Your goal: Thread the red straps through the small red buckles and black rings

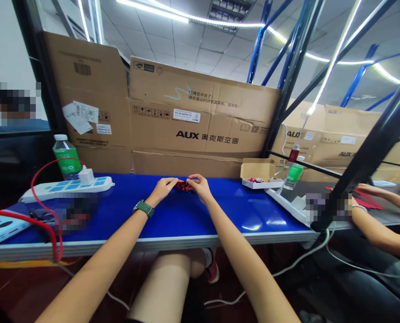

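Note:
Both my arms reach across the blue table (173, 215) to its far side. My left hand (165, 185), with a green watch on the wrist, and my right hand (199, 185) meet over a small dark red and black object (185, 185). The fingers of both hands are curled and pinch this object from either side. It is too small to name. It rests on or just above the table top, close to the cardboard wall.
A small open cardboard box (257, 174) with red pieces stands right of my hands. A green bottle (67, 158), a white power strip (67, 187) and a red cable (41, 197) lie at the left. Another person's arms (378, 215) work at the right. AUX cartons (200, 121) wall the back.

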`<state>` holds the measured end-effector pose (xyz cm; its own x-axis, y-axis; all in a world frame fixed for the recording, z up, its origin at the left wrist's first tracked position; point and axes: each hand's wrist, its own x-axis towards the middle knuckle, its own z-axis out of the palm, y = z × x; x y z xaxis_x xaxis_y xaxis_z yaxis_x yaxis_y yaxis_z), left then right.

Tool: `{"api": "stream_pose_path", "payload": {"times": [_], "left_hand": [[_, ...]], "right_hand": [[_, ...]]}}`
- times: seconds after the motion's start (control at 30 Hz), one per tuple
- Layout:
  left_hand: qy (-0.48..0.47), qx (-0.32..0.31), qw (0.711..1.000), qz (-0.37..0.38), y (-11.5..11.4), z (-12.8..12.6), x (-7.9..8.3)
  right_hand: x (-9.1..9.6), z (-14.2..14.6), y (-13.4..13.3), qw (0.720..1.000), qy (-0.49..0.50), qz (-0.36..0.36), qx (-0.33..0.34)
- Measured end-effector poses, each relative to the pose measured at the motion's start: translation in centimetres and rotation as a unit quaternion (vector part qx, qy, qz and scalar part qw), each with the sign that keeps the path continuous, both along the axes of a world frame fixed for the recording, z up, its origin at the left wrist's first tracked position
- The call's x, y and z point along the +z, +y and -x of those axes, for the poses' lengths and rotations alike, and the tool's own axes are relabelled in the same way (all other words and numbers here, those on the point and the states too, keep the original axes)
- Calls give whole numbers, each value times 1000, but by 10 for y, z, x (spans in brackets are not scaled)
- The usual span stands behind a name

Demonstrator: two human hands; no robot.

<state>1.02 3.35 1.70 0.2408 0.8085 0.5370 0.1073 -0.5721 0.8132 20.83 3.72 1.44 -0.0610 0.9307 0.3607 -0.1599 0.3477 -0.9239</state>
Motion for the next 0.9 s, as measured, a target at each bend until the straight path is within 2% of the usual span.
{"api": "stream_pose_path", "payload": {"times": [0.1, 0.17, 0.33, 0.47, 0.57, 0.67, 0.9], "left_hand": [[-2, -31, 997, 66, 2, 4, -3], [-4, -39, 996, 83, 3, 5, -6], [28, -30, 999, -8, -1, 2, -5], [80, 30, 992, -89, -11, 2, 1], [117, 48, 982, -141, -15, 4, 4], [127, 57, 976, -167, -16, 5, 4], [159, 75, 963, -206, -18, 1, 6]], "right_hand": [[-1, -3, 1, 1000, -18, 3, 12], [-1, -5, -1, 999, -32, 3, 25], [3, -1, -8, 998, -39, 15, 44], [3, 2, -9, 998, -16, 33, 57], [2, 2, -9, 998, -2, 32, 59], [3, 2, -12, 997, 1, 39, 71], [9, 4, -22, 980, 16, 105, 166]]}}
